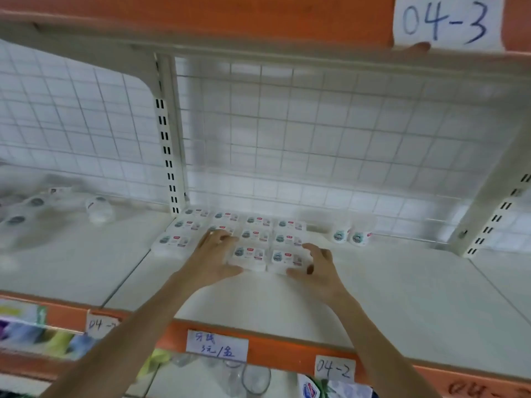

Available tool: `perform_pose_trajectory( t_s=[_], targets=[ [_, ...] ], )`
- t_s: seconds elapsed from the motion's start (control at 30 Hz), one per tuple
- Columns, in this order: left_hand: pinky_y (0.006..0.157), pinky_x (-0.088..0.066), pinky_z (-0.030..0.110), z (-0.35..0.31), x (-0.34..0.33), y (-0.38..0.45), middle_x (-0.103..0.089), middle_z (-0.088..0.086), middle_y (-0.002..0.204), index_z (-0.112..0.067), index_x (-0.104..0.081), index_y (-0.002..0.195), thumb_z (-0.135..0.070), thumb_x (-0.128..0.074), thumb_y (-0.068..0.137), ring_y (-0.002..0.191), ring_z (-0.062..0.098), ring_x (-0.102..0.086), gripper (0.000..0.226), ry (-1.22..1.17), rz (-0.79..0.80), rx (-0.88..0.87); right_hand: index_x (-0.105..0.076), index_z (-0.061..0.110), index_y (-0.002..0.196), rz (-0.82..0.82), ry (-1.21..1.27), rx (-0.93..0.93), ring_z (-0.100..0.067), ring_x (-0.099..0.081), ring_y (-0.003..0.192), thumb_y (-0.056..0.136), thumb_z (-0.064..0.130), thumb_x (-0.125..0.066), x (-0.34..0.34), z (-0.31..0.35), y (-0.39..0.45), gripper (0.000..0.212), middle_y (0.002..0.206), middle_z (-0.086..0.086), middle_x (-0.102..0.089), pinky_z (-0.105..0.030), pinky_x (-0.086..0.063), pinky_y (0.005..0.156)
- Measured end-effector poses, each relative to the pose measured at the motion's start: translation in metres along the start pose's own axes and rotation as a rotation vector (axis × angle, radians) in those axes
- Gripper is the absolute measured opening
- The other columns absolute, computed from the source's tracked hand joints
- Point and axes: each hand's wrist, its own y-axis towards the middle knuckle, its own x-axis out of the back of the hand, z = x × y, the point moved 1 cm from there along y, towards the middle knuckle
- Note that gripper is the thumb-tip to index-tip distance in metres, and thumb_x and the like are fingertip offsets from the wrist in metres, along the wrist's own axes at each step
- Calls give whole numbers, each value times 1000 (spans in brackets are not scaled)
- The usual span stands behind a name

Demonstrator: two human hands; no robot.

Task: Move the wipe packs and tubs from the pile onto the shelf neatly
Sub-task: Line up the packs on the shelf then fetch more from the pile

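Note:
Several flat white wipe packs [256, 234] lie in neat rows on the white shelf [402, 297], against its left upright. My left hand [214, 254] rests on the left side of the front-row packs, fingers spread over them. My right hand [314, 267] cups the right end of the front right pack [284, 258], thumb at its front edge. Two small white tubs [352, 236] stand upright to the right of the rows. On the neighbouring shelf section at the left lies a blurred pile of tubs and packs [31, 208], one tub [99, 209] on its side.
A wire grid back panel [316, 139] closes the rear of the shelf. An upper shelf with an orange edge and a paper tag "04-3" [448, 21] hangs overhead. The orange front rail [273, 351] carries paper labels. Below it sit glasses [253, 377] and colourful goods.

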Motion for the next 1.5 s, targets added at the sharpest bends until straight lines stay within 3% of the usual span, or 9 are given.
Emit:
perform_pose_trajectory(
  t_s=[0.07,0.17,0.3,0.6,0.87,1.0,1.17,1.37,1.5],
  targets=[
    [107,-28,34,5,-3,-6,-41,3,128,-15,-46,132,-54,-64,75,122,23,-39,71,-50,-45,-7,-44,19,130,-49,60,-24,-3,-51,70,79,20,-71,-1,-4,0,57,124,-3,-34,-1,-40,59],
    [97,-37,30,8,-8,-10,-49,3,117,-11,-56,119,-58,-56,70,107,21,-49,68,-147,-81,-8,-52,19,121,-88,108,-44,-2,-52,77,78,20,-73,-2,-6,-2,48,117,-2,-44,-4,-38,62],
    [92,-31,19,10,-16,-7,-52,6,111,-7,-61,110,-28,-72,78,105,20,-50,40,-196,-125,-64,-55,18,118,-112,125,-50,-9,-53,85,78,21,-73,-6,-5,-3,44,114,-1,-48,-11,-39,69],
    [90,-43,32,14,-19,-3,-55,9,105,-2,-61,104,-21,-71,79,99,24,-53,33,-184,-135,-162,-51,16,126,-142,91,-99,-14,-52,93,83,20,-68,-12,1,-5,46,124,-3,-48,-22,-40,81],
    [99,-34,28,4,-5,-5,-44,6,125,-7,-49,120,-32,-59,87,119,22,-40,43,-31,-22,-150,-36,14,138,-119,-32,-200,-22,-49,111,85,20,-63,-12,20,-14,60,139,-11,-38,-27,-40,86],
    [107,-27,34,-5,14,-16,-31,6,142,-11,-37,135,-40,-56,88,132,23,-30,59,84,-37,-134,-43,15,132,-184,-196,-70,-21,-46,117,88,22,-60,1,36,-47,48,135,-7,-38,-26,-40,87],
    [87,-43,35,-9,41,-62,-57,4,117,-12,-58,117,-31,-60,85,106,23,-57,37,75,-197,-216,-51,21,123,-269,-618,43,-16,-56,106,90,31,-52,29,51,-111,34,121,3,-54,-29,-45,87],
    [76,-49,35,-13,56,-148,-63,3,102,-13,-62,107,-27,-64,82,93,22,-63,29,110,-234,-159,-54,23,120,-301,-734,124,-13,-58,100,92,34,-49,40,53,-190,31,113,5,-60,-27,-45,83],
    [50,-50,29,-18,50,-219,-64,-1,78,-18,-64,87,-38,-47,75,61,20,-65,29,137,-233,-116,-55,23,118,-263,-704,164,-17,-59,100,90,32,-51,26,46,-241,29,111,3,-62,-29,-46,81]
  ],
)
